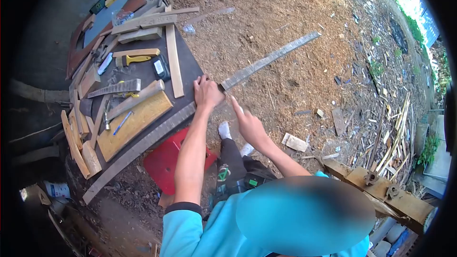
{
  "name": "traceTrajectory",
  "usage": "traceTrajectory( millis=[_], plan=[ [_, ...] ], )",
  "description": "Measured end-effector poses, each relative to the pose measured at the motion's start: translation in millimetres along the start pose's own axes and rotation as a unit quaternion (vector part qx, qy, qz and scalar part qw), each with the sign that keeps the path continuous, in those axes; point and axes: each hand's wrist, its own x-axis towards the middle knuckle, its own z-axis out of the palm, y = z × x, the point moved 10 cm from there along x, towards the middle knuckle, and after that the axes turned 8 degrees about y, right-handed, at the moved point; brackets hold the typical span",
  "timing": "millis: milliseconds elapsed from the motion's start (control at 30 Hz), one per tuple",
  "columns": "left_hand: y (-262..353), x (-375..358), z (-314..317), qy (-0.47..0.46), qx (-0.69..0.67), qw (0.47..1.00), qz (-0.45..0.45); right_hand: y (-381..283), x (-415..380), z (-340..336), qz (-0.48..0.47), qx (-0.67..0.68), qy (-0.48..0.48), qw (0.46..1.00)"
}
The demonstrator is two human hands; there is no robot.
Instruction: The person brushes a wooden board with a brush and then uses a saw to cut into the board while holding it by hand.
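My left hand [208, 93] presses over a long grey wooden strip [159, 131] at the table's near right corner, its fingers bent over the top. The strip runs along the table's front edge. Past my hand, a similar grey length [273, 59] juts out above the ground; whether both are one piece is hidden by the hand. Just to the right and below, my right hand [250, 127] has its index finger stretched toward the strip and the other fingers curled. Something small and pale shows at its grip, too little to name.
On the dark table [190, 57] lie a yellow-handled brush [135, 59], a black device [161, 68], a blue pen [123, 123], a wide board [135, 123] and several wood pieces. Below stands a red stool [164, 159]. A thick timber with bolts [366, 183] lies at right; wood shavings cover the ground.
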Motion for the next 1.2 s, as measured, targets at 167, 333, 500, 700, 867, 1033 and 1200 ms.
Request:
traceTrajectory(
  millis=[167, 333, 500, 700, 867, 1033, 1200],
  plan=[
    [-5.0, 2.3, 12.1, -0.005, -0.005, 1.000, 0.002, -6.2, 34.6, 10.0, -0.030, 0.014, 0.061, 0.998],
    [-0.8, 0.8, -1.9, -0.008, 0.022, 1.000, -0.009, 8.0, -13.2, -0.2, 0.039, -0.015, -0.064, 0.997],
    [-2.2, 1.0, 6.6, -0.055, -0.022, 0.998, -0.017, -11.9, 36.0, -2.5, -0.038, 0.060, 0.083, 0.994],
    [-3.8, -2.0, 11.0, -0.059, -0.042, 0.997, -0.005, -12.3, 28.7, -1.8, -0.038, 0.012, 0.037, 0.999],
    [0.2, -2.0, -3.4, -0.034, 0.005, 0.999, -0.006, -8.2, 8.5, -0.6, -0.019, 0.030, 0.021, 0.999],
    [-3.6, 0.0, 3.8, 0.013, -0.046, 0.999, 0.000, -12.5, 38.3, 8.7, -0.051, 0.021, 0.045, 0.997],
    [-9.7, 8.9, -4.2, -0.017, 0.026, 1.000, -0.003, 5.3, -8.2, 2.3, 0.014, 0.006, -0.030, 0.999]
  ],
)
